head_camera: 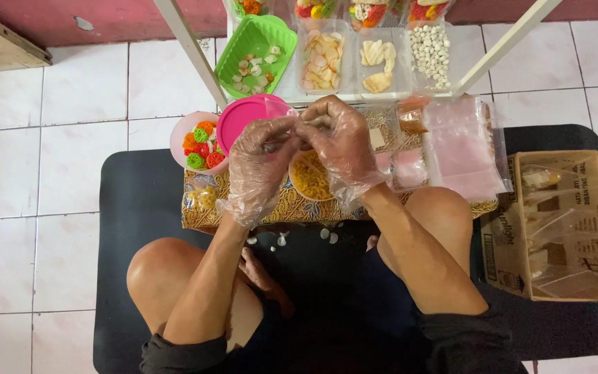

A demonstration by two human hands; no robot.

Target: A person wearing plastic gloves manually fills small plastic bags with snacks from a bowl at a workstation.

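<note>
Two gloved hands meet above the low table (292, 208), fingertips pinched together on a small clear plastic bag (279, 109) that is thin, crumpled and nearly see-through. The left hand (261, 166) and the right hand (340, 142) both wear loose transparent gloves, and their fingers (292, 128) close on the bag from either side; what is inside the bag cannot be told.

Directly below the hands sits a bowl of yellow curly snacks (311, 176), partly covered by the right palm. Just to the left lies a round pink lid (240, 121), touching a pink bowl of orange, red and green flower-shaped crackers (198, 145). To the right are a stack of clear pink-tinted plastic bags (461, 149) and small filled packets (406, 170). Further out stand a green basket (254, 52) and clear trays of pale chips (322, 61), shell-shaped crackers (376, 66) and white pellets (430, 55). A cardboard box (555, 228) rests on the black mat (133, 201) at the far right.

The bag is held between both sets of fingertips, above the pink lid's edge and the yellow bowl.
</note>
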